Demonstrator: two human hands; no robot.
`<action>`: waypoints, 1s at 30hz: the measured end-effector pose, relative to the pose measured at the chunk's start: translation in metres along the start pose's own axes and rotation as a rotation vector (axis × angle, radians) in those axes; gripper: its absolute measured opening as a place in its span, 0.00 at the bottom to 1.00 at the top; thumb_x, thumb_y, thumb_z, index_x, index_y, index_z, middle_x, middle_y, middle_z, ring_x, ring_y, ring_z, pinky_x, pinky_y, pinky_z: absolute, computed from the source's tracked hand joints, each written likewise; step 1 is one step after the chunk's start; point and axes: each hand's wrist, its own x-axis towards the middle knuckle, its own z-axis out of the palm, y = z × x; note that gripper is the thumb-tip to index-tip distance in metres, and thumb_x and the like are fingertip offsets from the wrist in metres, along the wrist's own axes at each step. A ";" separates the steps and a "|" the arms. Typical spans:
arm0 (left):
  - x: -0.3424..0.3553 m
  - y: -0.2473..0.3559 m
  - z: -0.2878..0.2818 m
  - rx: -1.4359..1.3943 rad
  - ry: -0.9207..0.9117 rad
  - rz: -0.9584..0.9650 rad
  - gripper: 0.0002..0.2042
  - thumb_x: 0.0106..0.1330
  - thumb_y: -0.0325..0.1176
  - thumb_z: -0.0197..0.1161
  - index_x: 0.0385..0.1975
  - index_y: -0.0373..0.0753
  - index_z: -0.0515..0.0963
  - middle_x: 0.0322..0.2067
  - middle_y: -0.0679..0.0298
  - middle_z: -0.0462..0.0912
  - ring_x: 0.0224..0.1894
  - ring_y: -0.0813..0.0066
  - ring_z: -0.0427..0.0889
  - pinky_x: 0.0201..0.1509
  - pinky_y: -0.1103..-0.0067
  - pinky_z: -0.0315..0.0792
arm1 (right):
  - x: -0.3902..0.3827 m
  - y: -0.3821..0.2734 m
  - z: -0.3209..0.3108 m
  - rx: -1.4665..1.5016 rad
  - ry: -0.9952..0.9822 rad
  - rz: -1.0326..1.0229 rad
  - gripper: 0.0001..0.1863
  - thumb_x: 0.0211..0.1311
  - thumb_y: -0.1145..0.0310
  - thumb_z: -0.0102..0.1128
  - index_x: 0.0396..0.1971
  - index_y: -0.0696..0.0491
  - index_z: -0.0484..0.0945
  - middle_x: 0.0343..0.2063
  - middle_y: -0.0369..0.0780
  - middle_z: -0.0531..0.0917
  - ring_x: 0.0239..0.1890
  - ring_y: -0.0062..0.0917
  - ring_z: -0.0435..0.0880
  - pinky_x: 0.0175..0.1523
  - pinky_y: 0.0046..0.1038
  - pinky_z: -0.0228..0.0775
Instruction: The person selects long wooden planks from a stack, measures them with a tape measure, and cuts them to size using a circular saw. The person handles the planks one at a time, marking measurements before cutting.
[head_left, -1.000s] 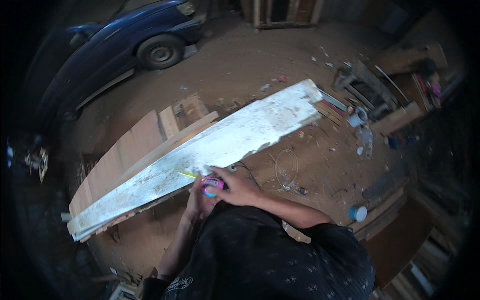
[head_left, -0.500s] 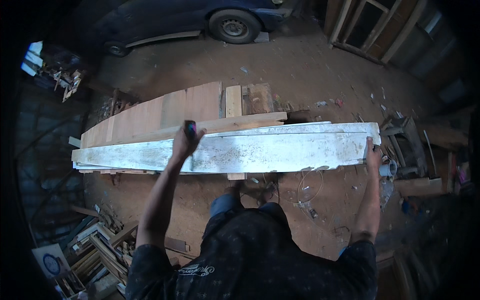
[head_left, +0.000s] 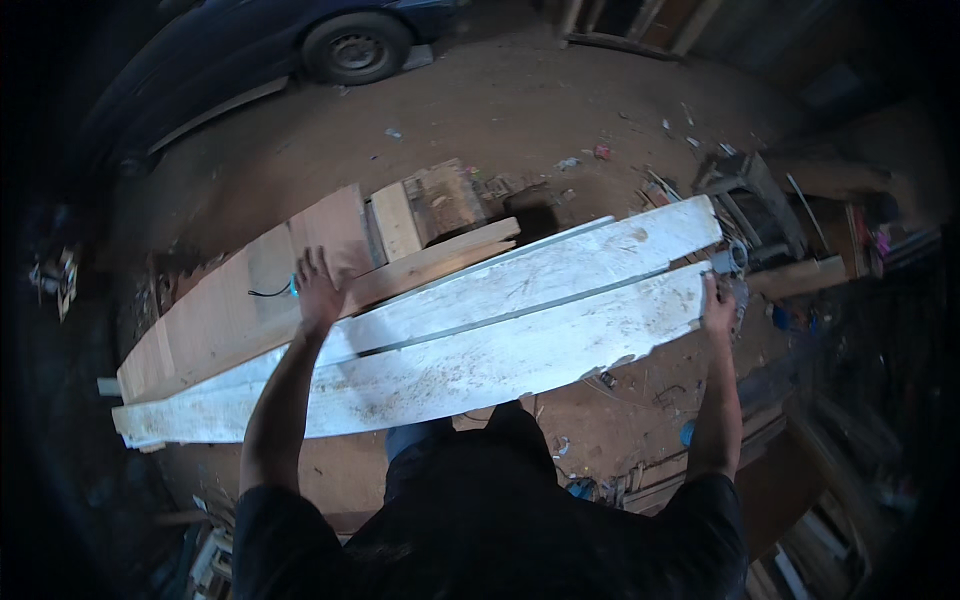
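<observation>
My left hand [head_left: 318,292] is open, fingers spread, over the pale plywood panel [head_left: 195,335] beside a long narrow timber board [head_left: 430,270]. Just left of my fingers, partly hidden, lies a small cyan tape measure [head_left: 294,285] with a black strap. My right hand [head_left: 716,305] grips the right end of the nearer long white board [head_left: 520,350], which has dirty marks and chipped edges. A second white board [head_left: 600,260] lies behind it, with a narrow gap between the two toward the right. The stack tapers to the left, and whatever supports it underneath is mostly hidden.
A dark blue car [head_left: 200,90] stands at the back left, a wooden frame [head_left: 630,50] at the back centre. A battered wooden trestle [head_left: 760,205], offcuts [head_left: 830,275] and a grey pail [head_left: 728,258] are at the right. Litter lies on the dirt floor [head_left: 500,120].
My left hand has put the tape measure down and opened. The nearer white board's right end has moved toward me, parting from the one behind. The view has also shifted.
</observation>
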 end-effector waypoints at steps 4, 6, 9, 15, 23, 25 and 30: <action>0.003 0.154 -0.078 -0.514 -0.417 0.420 0.45 0.60 0.61 0.66 0.68 0.32 0.63 0.69 0.43 0.60 0.71 0.41 0.58 0.74 0.53 0.54 | -0.010 -0.046 -0.004 0.052 -0.063 0.106 0.33 0.69 0.43 0.58 0.48 0.64 0.82 0.42 0.50 0.86 0.47 0.32 0.82 0.57 0.35 0.70; -0.001 0.220 -0.097 -0.490 -0.551 0.465 0.50 0.57 0.62 0.68 0.70 0.30 0.59 0.71 0.43 0.56 0.72 0.41 0.56 0.75 0.54 0.51 | -0.010 -0.063 -0.010 -0.065 -0.083 0.162 0.39 0.65 0.35 0.56 0.45 0.64 0.83 0.40 0.55 0.85 0.47 0.38 0.83 0.58 0.38 0.69; 0.013 0.268 -0.078 -0.495 -0.589 0.518 0.57 0.53 0.63 0.71 0.73 0.29 0.51 0.71 0.43 0.53 0.73 0.44 0.54 0.76 0.55 0.50 | -0.012 -0.086 -0.020 -0.285 -0.067 0.308 0.38 0.66 0.35 0.56 0.40 0.65 0.83 0.37 0.52 0.85 0.44 0.37 0.82 0.55 0.37 0.70; 0.047 0.312 -0.051 -0.197 -0.778 0.571 0.66 0.45 0.62 0.76 0.75 0.31 0.40 0.72 0.42 0.49 0.75 0.43 0.48 0.77 0.54 0.47 | -0.020 -0.025 -0.019 -0.081 -0.033 0.185 0.37 0.69 0.39 0.55 0.31 0.68 0.77 0.18 0.45 0.74 0.28 0.22 0.70 0.37 0.37 0.68; 0.049 0.297 -0.028 -0.341 -0.698 0.541 0.65 0.42 0.59 0.77 0.75 0.34 0.43 0.71 0.43 0.52 0.75 0.44 0.49 0.78 0.56 0.46 | -0.025 -0.031 -0.027 -0.040 -0.118 0.201 0.28 0.74 0.49 0.54 0.35 0.65 0.80 0.24 0.31 0.75 0.30 0.16 0.67 0.36 0.27 0.66; 0.050 0.296 -0.040 -0.309 -0.678 0.557 0.65 0.42 0.63 0.75 0.75 0.32 0.44 0.70 0.44 0.54 0.73 0.45 0.52 0.77 0.57 0.47 | -0.028 -0.041 -0.029 -0.035 -0.159 0.241 0.28 0.74 0.48 0.54 0.37 0.64 0.81 0.24 0.32 0.76 0.30 0.16 0.68 0.37 0.27 0.67; 0.047 0.272 -0.041 -0.289 -0.642 0.566 0.66 0.40 0.62 0.76 0.74 0.31 0.45 0.70 0.43 0.54 0.74 0.45 0.52 0.77 0.58 0.48 | -0.046 -0.060 -0.019 0.041 -0.116 0.213 0.28 0.73 0.49 0.54 0.35 0.64 0.82 0.23 0.37 0.78 0.31 0.17 0.72 0.37 0.28 0.69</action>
